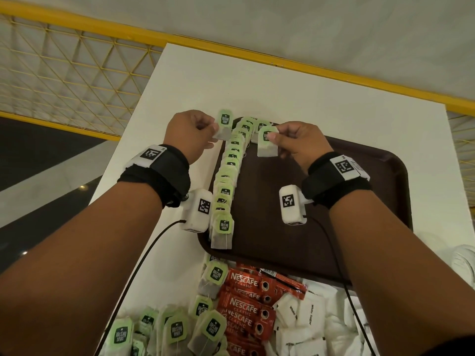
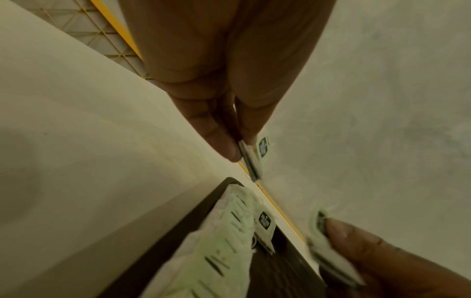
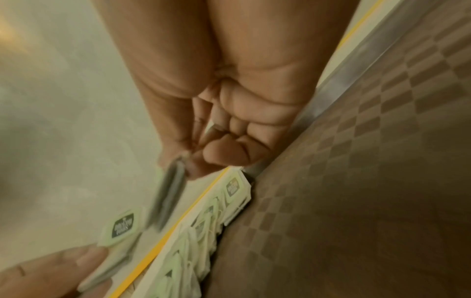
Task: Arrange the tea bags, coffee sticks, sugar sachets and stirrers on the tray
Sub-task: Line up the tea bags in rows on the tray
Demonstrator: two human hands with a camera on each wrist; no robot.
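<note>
Both hands up at the dark brown plastic tray's (image 1: 359, 201) far end: left hand (image 1: 190, 134) fingers pinching 1 green-tagged paper tea bag (image 1: 224, 127), right hand (image 1: 295, 142) pinching another (image 1: 267, 143). Tea-bag step; next, probably starting a second row.

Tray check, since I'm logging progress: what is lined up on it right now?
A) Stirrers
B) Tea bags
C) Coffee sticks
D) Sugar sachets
B: a row of tea bags runs along the left edge of the tray, while the coffee sticks and sugar sachets still lie on the table in front of it.
</note>
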